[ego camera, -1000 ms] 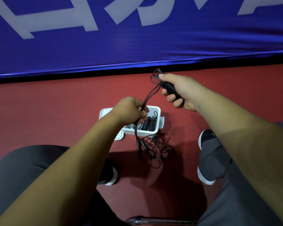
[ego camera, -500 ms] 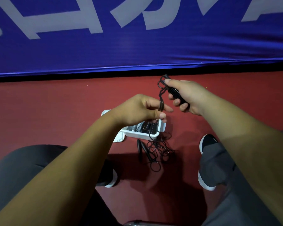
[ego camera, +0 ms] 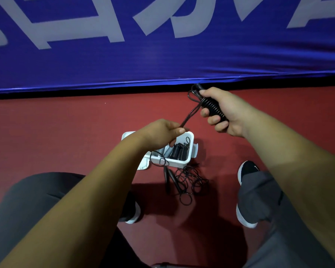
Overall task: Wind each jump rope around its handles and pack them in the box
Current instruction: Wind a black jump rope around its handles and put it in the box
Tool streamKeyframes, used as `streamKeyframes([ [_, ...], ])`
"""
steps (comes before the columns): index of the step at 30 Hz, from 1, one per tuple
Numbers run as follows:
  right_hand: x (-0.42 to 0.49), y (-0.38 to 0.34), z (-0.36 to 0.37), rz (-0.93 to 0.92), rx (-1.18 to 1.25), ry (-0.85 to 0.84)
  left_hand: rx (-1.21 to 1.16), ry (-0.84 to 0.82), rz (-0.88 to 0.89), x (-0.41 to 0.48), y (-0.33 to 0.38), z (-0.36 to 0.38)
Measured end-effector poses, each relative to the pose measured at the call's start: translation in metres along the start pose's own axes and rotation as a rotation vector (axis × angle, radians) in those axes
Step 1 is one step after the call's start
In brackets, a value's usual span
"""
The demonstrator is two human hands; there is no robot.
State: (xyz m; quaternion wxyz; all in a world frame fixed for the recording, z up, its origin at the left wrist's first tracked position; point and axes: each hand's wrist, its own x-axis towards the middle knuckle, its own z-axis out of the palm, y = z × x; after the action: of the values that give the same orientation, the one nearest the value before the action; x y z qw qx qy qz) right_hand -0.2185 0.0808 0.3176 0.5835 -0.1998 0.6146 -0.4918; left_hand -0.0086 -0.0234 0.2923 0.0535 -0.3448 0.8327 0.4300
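Mid-wind: the thin black jump rope (ego camera: pixel 212 108) is partly coiled round its handles, gripped by the right hand (ego camera: pixel 227 113). The left hand (ego camera: pixel 161 134) pinches the slack above the white plastic box (ego camera: pixel 176 163) on the red floor (ego camera: pixel 66 132). The next wrap likely needs tension.

Wound ropes (ego camera: pixel 177 151) in the box (ego camera: pixel 190 151); loose rope (ego camera: pixel 190 182) on floor (ego camera: pixel 66 136) just before it.

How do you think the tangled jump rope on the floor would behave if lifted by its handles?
The tangled rope looks thin and floppy, so its loops would probably dangle and snag. Its slim handles suggest it is light.
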Motion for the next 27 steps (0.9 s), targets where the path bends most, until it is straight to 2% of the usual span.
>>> streamKeyframes([
  [5, -0.009, 0.000, 0.010, 0.030, -0.035, -0.157, 0.058, 0.115, -0.028, 0.010, -0.004, 0.003],
  [9, -0.014, -0.001, 0.012, 0.079, -0.084, -0.243, 0.019, 0.184, -0.025, 0.013, 0.000, 0.004],
  [14, -0.022, 0.004, 0.017, 0.164, -0.185, -0.405, 0.013, 0.182, 0.005, 0.009, 0.007, -0.002],
  [19, -0.025, 0.013, 0.018, 0.328, -0.291, -0.563, -0.233, 0.156, 0.122, 0.005, 0.015, -0.011],
  [22, -0.025, 0.016, 0.019, 0.354, -0.360, -0.601, -0.347, 0.138, 0.145, 0.002, 0.020, -0.018],
  [24, -0.024, 0.018, 0.022, 0.316, -0.381, -0.582, -0.295, 0.160, 0.174, -0.003, 0.025, -0.026],
  [27, -0.018, 0.020, 0.023, 0.242, -0.388, -0.454, -0.182, 0.228, 0.195, -0.011, 0.032, -0.038],
])
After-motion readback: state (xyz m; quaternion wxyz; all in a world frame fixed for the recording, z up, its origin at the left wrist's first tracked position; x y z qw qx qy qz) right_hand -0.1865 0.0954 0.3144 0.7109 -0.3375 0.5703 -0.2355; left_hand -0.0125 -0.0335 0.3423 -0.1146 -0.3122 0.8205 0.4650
